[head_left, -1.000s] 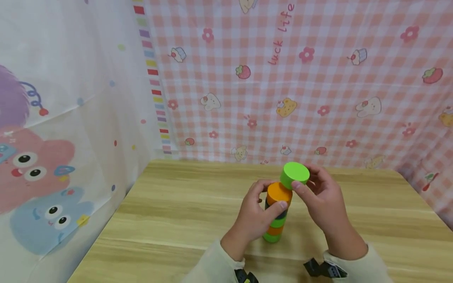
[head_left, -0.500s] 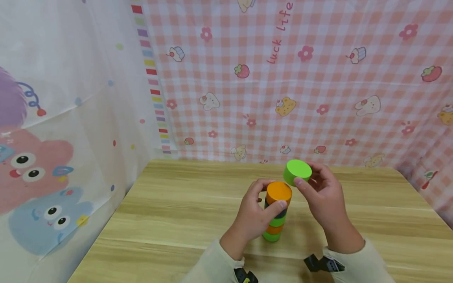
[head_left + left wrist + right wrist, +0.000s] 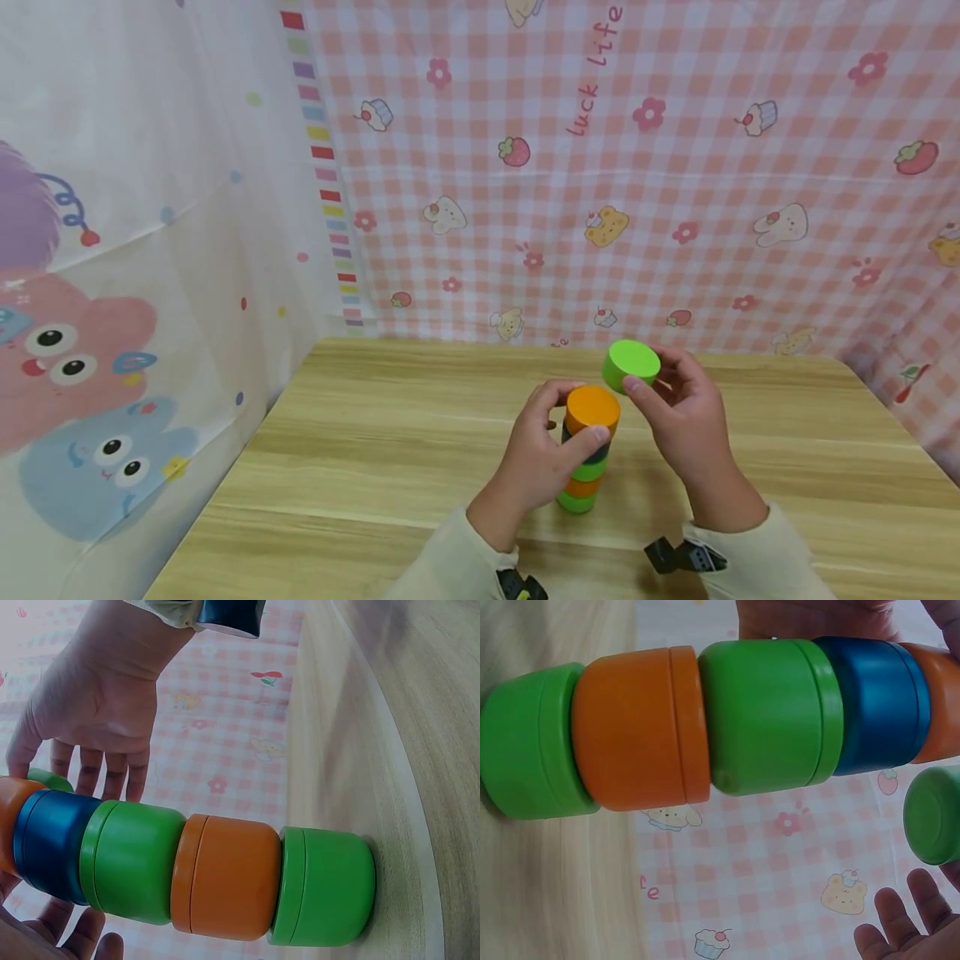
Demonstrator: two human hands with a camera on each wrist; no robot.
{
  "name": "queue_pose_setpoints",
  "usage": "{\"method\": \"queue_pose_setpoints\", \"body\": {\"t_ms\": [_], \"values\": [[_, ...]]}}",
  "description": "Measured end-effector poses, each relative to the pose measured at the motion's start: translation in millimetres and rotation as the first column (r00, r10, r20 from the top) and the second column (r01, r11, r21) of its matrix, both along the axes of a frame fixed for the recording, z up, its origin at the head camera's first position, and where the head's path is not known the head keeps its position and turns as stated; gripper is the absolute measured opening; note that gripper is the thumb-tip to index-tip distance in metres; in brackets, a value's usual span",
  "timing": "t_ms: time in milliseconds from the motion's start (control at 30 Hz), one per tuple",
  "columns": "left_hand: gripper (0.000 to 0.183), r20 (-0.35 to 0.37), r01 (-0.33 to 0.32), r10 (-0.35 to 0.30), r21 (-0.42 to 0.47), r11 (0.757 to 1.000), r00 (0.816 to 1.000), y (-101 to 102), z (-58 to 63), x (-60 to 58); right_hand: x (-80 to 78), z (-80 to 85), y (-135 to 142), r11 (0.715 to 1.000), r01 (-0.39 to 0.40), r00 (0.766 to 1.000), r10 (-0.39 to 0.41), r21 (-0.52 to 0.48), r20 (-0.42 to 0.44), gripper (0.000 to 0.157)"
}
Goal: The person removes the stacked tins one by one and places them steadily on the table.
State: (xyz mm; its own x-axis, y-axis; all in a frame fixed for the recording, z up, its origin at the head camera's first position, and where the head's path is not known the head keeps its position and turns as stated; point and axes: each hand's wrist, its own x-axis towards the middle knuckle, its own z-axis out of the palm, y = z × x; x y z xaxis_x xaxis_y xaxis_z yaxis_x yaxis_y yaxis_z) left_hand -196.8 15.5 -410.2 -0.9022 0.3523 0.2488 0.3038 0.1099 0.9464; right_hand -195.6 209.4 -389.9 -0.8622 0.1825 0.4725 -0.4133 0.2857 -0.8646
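A tower of several round lidded jars stands on the table. From the bottom up it shows a green jar [image 3: 330, 889], an orange jar [image 3: 232, 877], another green jar [image 3: 139, 859], a dark blue jar [image 3: 877, 705] and an orange jar on top [image 3: 593, 408]. My left hand [image 3: 534, 458] grips the upper part of the tower, thumb on the near side and fingers round the far side. With thumb and fingers, my right hand [image 3: 688, 421] holds a separate green jar [image 3: 632, 367] slightly above and right of the top. It is a little tilted.
The wood-grain table [image 3: 360, 467] reaches back to a pink checked cloth [image 3: 555, 192] hanging behind it. On the left hangs a white cloth [image 3: 202, 275] with cartoon figures. Black straps [image 3: 686, 557] sit round both wrists.
My right hand has shifted slightly up and right with the green jar, which no longer overlaps the orange top in the head view. My left hand stays put on the tower.
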Motion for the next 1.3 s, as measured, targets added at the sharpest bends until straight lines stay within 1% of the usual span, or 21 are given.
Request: {"method": "queue_pose_setpoints", "body": {"t_ms": [200,533,967,1300], "values": [[0.042,-0.001,0.003,-0.003,0.006,1.0,1.0,-0.2,-1.1,-0.3,-2.5,-4.2,0.6,1.0,0.009,0.999,-0.01,0.028,0.036,0.042],[0.041,-0.005,0.007,-0.006,0.016,1.0,1.0,0.5,-1.0,-0.9,-9.3,-13.3,-0.3,0.999,-0.003,0.996,0.0,0.033,0.094,0.046],[0.041,0.0,-0.007,0.007,0.014,1.0,1.0,0.7,-0.8,-0.2,-17.0,-25.3,2.5,0.997,0.004,0.989,-0.016,0.079,0.145,0.049],[0.042,-0.004,-0.005,0.006,0.019,1.0,1.0,1.0,-0.8,0.1,-23.7,-36.7,6.0,0.998,-0.033,0.986,0.023,0.058,0.164,0.05]]}}
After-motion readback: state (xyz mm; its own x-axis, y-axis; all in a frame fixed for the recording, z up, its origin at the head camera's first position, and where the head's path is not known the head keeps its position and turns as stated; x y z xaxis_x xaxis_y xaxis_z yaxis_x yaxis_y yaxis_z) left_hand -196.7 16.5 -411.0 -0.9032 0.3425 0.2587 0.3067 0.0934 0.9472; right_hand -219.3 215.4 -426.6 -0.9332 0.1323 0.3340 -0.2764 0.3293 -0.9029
